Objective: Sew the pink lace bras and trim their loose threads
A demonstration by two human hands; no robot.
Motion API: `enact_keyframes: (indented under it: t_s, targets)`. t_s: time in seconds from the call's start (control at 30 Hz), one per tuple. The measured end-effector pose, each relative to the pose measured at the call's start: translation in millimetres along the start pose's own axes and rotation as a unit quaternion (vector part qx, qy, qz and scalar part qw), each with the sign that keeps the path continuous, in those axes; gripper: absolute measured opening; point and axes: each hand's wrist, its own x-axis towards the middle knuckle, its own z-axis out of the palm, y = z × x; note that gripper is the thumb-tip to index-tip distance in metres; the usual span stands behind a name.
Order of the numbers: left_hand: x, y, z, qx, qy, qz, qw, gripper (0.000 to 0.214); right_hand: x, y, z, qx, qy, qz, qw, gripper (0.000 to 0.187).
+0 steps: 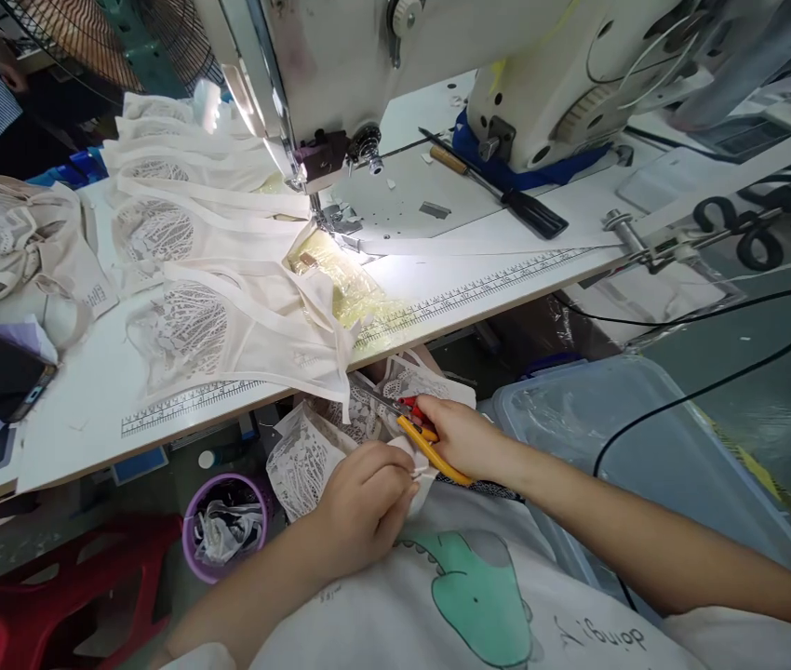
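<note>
Just beyond both hands, movement is bounded by the front edge of the sewing table [88,414]; the right hand's outer side is flanked by a plastic bin [597,409], and a purple bucket [189,540] is placed left of the left hand [368,502], apart from it. Scissors [430,453] are gripped in the curled right hand [465,442], their blades directed forward and leftward. White lace fabric [301,461], spread beyond the left hand, is pinched by its bent fingers, knuckles upward.
</note>
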Motion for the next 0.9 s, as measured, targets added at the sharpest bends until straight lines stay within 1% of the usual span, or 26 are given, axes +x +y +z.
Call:
enact_keyframes:
  t_s: [0.07,0.13,0.2,0.3,0.37,0.47,0.57,0.63,0.77,0.9]
  targets:
    - [-1.8,-1.4,0.9,-0.001,0.034,-0.046,0.998,0.012,-2.4,-2.2,-7.5,0.009,-0.011,-0.008,1.0,0.022]
    - [-1.9,-2.1,2.0,-0.01,0.078,-0.101,0.992,0.011,-6.5,-2.1,-16.7,0.031,-0.043,-0.025,0.998,0.019]
    - [-0.2,-1.9,3.1,-0.037,0.116,-0.151,0.981,0.012,-11.2,0.9,-24.0,0.094,-0.067,-0.068,0.991,0.021]
    - [3.4,-1.5,5.5,-0.098,0.147,-0.208,0.962,0.015,-17.2,7.4,-26.5,0.183,-0.06,-0.145,0.971,0.029]
    - [4.7,-1.8,7.4,-0.125,0.154,-0.232,0.952,0.016,-19.8,9.0,-22.5,0.184,-0.042,-0.162,0.969,0.03]
    - [4.6,-3.4,10.0,-0.138,0.16,-0.236,0.949,0.015,-21.5,5.2,-13.7,0.156,-0.013,-0.146,0.977,0.027]
    - [3.0,-5.5,12.0,-0.132,0.176,-0.221,0.95,0.014,-21.4,0.3,-8.4,0.138,0.014,-0.122,0.983,0.032]
    - [1.4,-6.6,13.0,-0.124,0.187,-0.217,0.95,0.012,-21.3,-0.6,-7.6,0.133,0.017,-0.114,0.984,0.033]
    - [-1.1,-7.2,14.0,-0.092,0.191,-0.236,0.948,0.005,-23.2,0.2,-7.9,0.12,0.028,-0.115,0.986,0.029]
    - [-0.1,-7.2,14.4,-0.059,0.191,-0.242,0.95,0.01,-26.4,-4.2,-7.1,0.069,0.07,-0.119,0.988,0.024]
